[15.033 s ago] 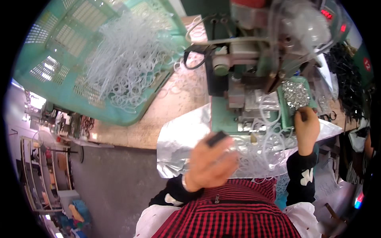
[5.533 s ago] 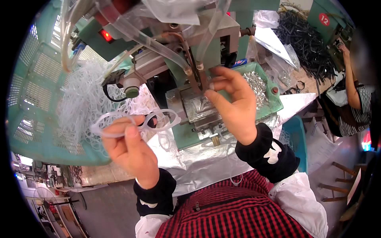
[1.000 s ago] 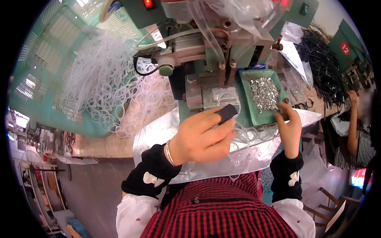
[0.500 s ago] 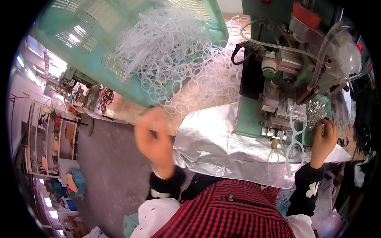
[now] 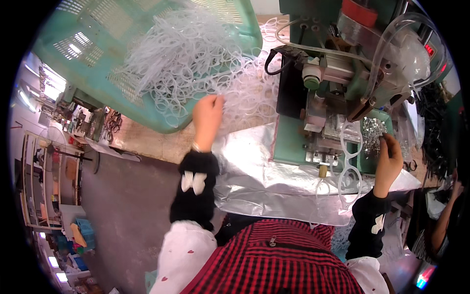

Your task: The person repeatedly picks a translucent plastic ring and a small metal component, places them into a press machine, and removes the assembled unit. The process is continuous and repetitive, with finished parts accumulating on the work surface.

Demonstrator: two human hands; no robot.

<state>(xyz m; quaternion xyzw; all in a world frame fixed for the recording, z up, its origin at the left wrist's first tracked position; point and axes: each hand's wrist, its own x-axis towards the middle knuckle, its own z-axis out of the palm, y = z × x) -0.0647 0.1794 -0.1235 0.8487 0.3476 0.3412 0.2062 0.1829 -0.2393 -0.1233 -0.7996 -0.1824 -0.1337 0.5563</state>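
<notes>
My left hand [image 5: 207, 122] reaches to the near edge of a heap of clear plastic eyeglass frames [image 5: 247, 100] on the bench. Its fingers are curled together at the frames; what they grip, if anything, is hidden. My right hand [image 5: 389, 161] is over a green tray [image 5: 383, 165] of small shiny metal parts [image 5: 373, 134]. Thumb and fingertips come together there, and anything pinched between them is too small to make out. Between my hands stands a green bench machine [image 5: 325, 117]. One clear eyeglass frame [image 5: 349, 183] hangs upright at its front right, touched by neither hand.
A large green plastic basket [image 5: 166, 125], tilted on the bench at the left, spills more clear frames. Silver sheeting [image 5: 254, 181] covers the bench's front edge. Clear tubing [image 5: 374, 63] loops beside the machine. Dark frames [image 5: 433, 142] are piled far right, where another person's arm [image 5: 445, 220] shows.
My left hand has moved forward and slightly right, from the bench edge to the heap of clear frames. My right hand stays at the metal parts. The whole view has shifted a little.
</notes>
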